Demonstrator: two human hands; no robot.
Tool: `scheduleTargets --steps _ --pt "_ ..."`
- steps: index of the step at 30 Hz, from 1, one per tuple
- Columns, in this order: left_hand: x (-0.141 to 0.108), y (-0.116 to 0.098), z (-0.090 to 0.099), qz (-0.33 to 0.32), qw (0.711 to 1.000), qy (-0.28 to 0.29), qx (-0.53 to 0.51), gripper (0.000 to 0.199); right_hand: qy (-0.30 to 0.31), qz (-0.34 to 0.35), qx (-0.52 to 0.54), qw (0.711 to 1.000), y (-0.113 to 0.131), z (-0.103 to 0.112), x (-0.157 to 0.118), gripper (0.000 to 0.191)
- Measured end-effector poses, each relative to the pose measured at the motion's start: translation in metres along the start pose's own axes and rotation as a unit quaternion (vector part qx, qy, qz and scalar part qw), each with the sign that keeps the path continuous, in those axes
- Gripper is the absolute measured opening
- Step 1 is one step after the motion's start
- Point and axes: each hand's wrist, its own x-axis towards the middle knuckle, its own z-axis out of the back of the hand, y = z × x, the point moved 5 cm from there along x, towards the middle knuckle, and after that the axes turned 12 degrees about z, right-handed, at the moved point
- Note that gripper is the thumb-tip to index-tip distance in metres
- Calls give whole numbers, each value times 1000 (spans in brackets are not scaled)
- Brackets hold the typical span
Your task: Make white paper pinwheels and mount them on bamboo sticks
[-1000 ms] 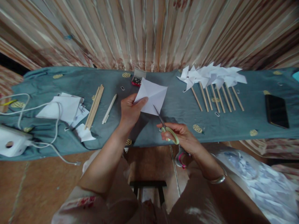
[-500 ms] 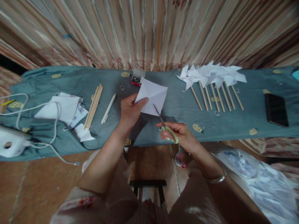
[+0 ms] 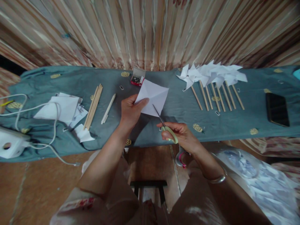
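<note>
Pinched between the thumb and fingers of my left hand (image 3: 131,112) is a white square of paper (image 3: 153,95) with crease lines, held above the cloth-covered table. My right hand (image 3: 179,133) grips the pale green handles of a pair of scissors (image 3: 170,133). Their blades lie at the paper's lower corner, pointing in toward its middle, and look nearly closed. Behind the paper sits a small open red box of metal pins (image 3: 136,80). A white pen (image 3: 108,108) lies left of my left hand.
Wooden sticks (image 3: 93,106) and cut paper sheets (image 3: 62,107) lie at the left, near a white cabled device (image 3: 12,142). Several paper pinwheels (image 3: 212,75) on sticks lie at the back right, a black phone (image 3: 277,109) farther right. A plastic bag (image 3: 257,181) stands below.
Hardly anything differs. The paper and scissors have shifted very slightly against each other, the blades still at the lower corner; both hands keep their grip.
</note>
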Motion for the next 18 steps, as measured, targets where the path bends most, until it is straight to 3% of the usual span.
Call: scheduleTargets --steps 18 --pt "0 3 -2 3 1000 5 12 20 -9 -7 -3 1000 2 -1 0 37"
